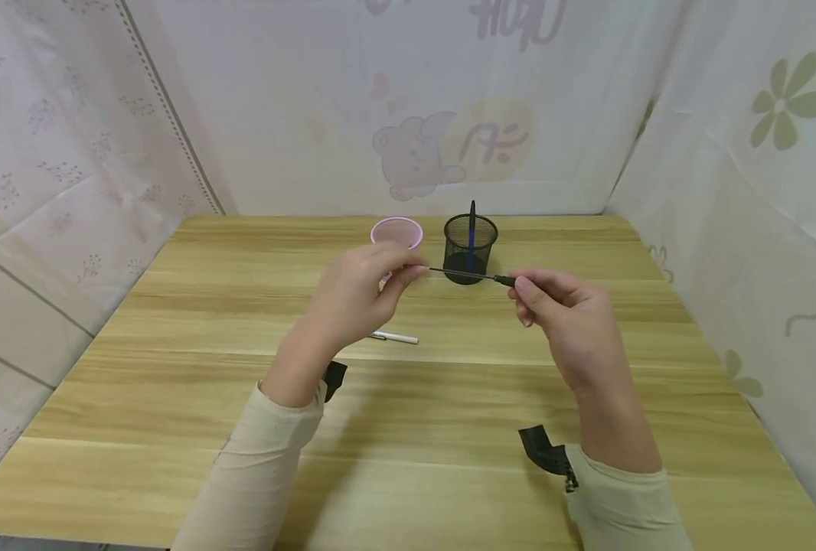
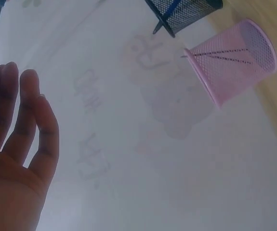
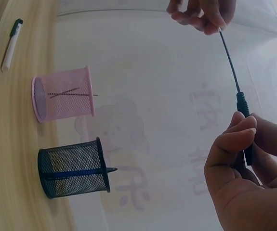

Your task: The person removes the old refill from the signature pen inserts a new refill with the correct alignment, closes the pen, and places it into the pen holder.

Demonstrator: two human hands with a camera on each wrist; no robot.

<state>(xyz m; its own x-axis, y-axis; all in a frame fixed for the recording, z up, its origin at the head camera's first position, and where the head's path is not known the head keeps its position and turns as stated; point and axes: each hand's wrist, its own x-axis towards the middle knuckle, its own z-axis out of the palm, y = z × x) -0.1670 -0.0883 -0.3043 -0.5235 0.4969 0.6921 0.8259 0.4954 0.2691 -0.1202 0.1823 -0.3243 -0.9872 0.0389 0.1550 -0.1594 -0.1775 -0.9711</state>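
My right hand (image 1: 576, 325) grips the black ribbed handle (image 3: 243, 102) of a slim tool with a thin dark rod (image 1: 459, 272). Thumb and fingers curl round the handle, and its rear end shows past them in the right wrist view. At the rod's far end, the thumb and fingertips of my left hand (image 1: 356, 295) pinch the tip, which they hide. The tool is held nearly level above the table in the head view. Beyond it stand a black mesh pen cup (image 1: 455, 237) and a pink mesh cup (image 1: 396, 220), partly covered by my left hand.
A blue pen (image 3: 75, 173) stands in the black cup. Thin dark sticks (image 3: 63, 94) lean inside the pink cup. On the wooden table (image 1: 449, 413) lies a white pen (image 1: 401, 337) with a dark cap. Printed cloth walls (image 1: 277, 115) enclose the back and sides.
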